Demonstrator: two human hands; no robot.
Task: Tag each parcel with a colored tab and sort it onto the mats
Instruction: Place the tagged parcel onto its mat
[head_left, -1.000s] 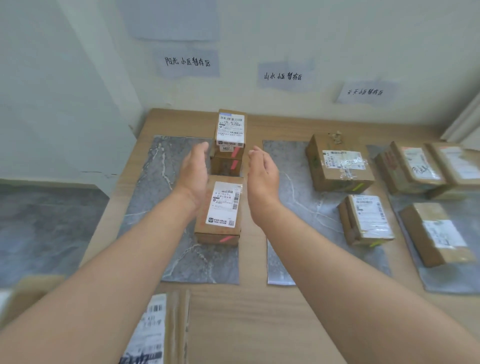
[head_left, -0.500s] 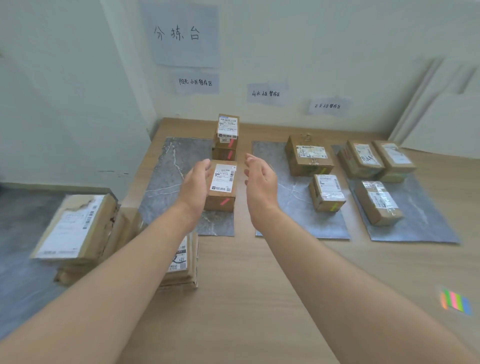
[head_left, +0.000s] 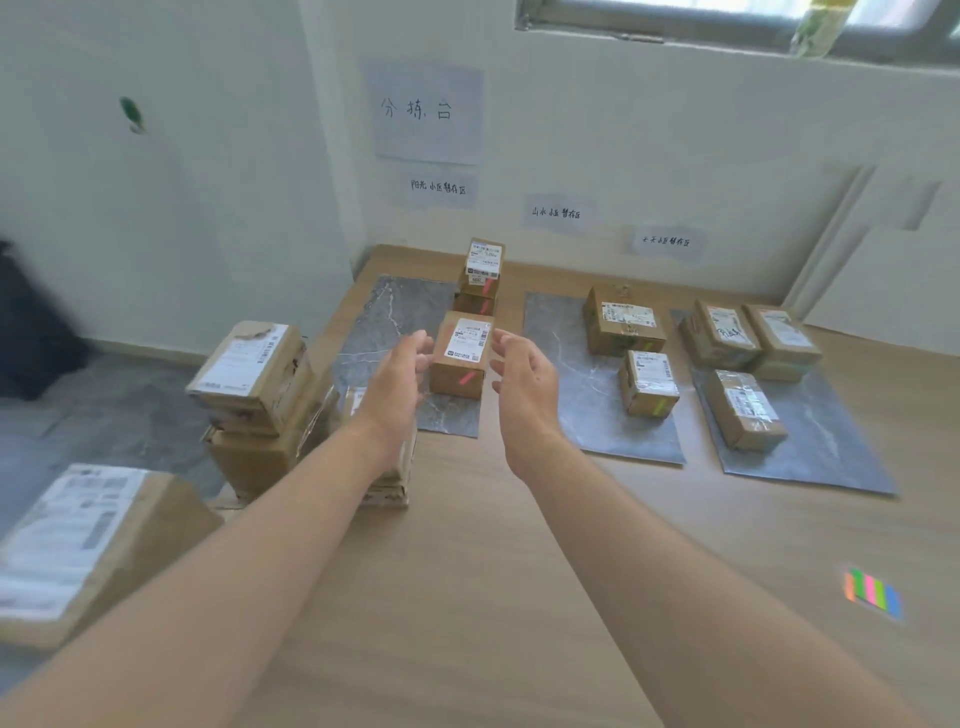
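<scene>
A person's left hand (head_left: 397, 384) and right hand (head_left: 524, 387) are hovering above a wooden worktop (head_left: 493, 545), palms facing each other on either side of a small cardboard parcel (head_left: 462, 358). The grip of each hand is lying open, with fingers loosely curved and holding nothing. Whether any fingertip is touching the box cannot be told.

The parcel is sitting on the near right part of the left mat (head_left: 384, 317), a grey marble-patterned sheet. It is showing a white shipping label on top and a red tab (head_left: 466, 378) on its near face. At the far end of the same mat, two red-tagged stacked parcels (head_left: 483, 270) are standing one on the other.

The middle mat (head_left: 582, 405) is bearing a large parcel (head_left: 623, 322) at its far end and a smaller parcel (head_left: 649, 382) nearer, which is wearing a green tab (head_left: 658, 408). The right mat (head_left: 831, 457) is carrying several more parcels (head_left: 748, 410).

A pad of coloured tabs (head_left: 875, 595) is lying on the worktop at near right, well apart from both hands. A pile of cardboard boxes (head_left: 254, 364) is standing at the worktop's left edge, with another box (head_left: 78, 540) nearer. Handwritten paper signs (head_left: 426, 111) are hanging on the far wall.
</scene>
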